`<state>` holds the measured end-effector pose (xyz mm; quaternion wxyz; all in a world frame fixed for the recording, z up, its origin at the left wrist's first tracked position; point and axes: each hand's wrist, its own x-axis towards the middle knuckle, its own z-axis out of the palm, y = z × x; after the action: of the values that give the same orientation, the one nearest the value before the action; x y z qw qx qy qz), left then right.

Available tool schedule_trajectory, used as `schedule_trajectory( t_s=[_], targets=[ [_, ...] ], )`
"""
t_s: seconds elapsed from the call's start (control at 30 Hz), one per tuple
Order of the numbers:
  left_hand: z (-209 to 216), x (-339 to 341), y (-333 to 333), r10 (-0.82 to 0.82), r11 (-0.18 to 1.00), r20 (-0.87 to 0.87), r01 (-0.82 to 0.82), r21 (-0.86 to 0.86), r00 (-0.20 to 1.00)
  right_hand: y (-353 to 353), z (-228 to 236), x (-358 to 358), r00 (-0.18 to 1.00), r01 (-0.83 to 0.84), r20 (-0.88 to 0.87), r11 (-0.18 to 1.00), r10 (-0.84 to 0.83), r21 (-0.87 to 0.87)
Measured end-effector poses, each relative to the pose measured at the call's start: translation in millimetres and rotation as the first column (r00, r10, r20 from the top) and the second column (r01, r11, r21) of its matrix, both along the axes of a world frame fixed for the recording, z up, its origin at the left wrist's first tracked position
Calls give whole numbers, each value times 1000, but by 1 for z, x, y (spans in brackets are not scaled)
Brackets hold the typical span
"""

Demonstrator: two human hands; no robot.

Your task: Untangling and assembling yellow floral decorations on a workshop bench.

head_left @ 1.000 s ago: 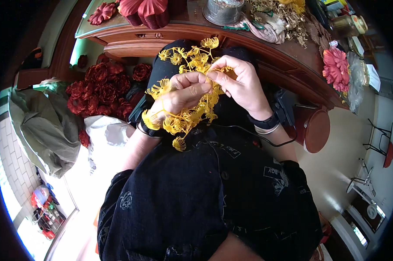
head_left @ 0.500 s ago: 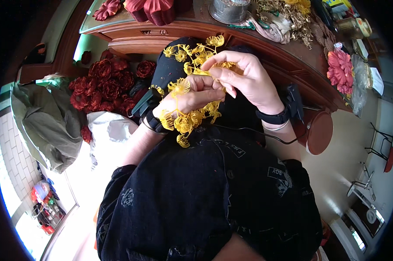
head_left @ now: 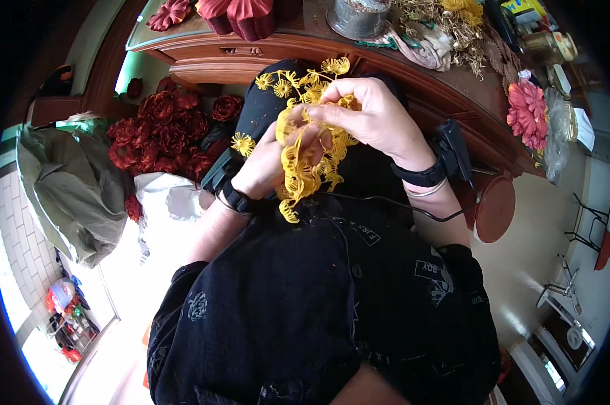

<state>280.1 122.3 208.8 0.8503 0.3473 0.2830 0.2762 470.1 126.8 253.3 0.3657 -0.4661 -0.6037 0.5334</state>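
A spray of yellow artificial flowers (head_left: 301, 182), with fringed fan-like petals on thin stems, is held over my lap. My left hand (head_left: 266, 167) is closed round its stems, its fingers partly covered by yellow blossoms. From the right, my right hand (head_left: 380, 125) pinches the upper part of the spray with thumb and forefinger, close to the left fingers. Blossoms hang below the hands, and more stick out beyond them over my dark trousers. One yellow flower (head_left: 243, 144) shows beside my left wrist.
A wooden desk (head_left: 278, 50) with drawers stands ahead, carrying a grey metal tin (head_left: 358, 19), dried plant bits and pink-red flowers (head_left: 528, 115). Dark red flowers (head_left: 163, 128) are piled at left near a grey-green bag (head_left: 75, 196). A round brown stool (head_left: 495, 206) stands at right.
My left hand has turned, and the blossoms draped over its wrist have swung right, now hanging in front of its fingers. My right hand has shifted slightly and still pinches the spray.
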Motion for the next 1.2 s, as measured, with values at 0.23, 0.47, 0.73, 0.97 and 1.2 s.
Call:
schedule_trajectory(
  t_s=[0.23,0.47,0.73,0.97,1.2],
  targets=[
    [8,-17,0,15,972,27,-21,233,1000,-7,-2,5,983,183,24,983,-183,-23],
    [21,-6,-2,16,926,-92,20,376,996,-12,-7,1,975,219,-22,975,-220,-34],
    [16,-2,-2,-49,999,-32,50,12,998,-17,-21,-6,947,187,-265,982,-183,-8],
    [38,-7,-7,-106,969,-26,109,224,994,-12,-25,35,728,383,-520,894,-447,-232],
    [32,-3,4,162,978,-44,-154,142,986,-30,-17,27,836,221,-464,954,-292,-202]
  ],
)
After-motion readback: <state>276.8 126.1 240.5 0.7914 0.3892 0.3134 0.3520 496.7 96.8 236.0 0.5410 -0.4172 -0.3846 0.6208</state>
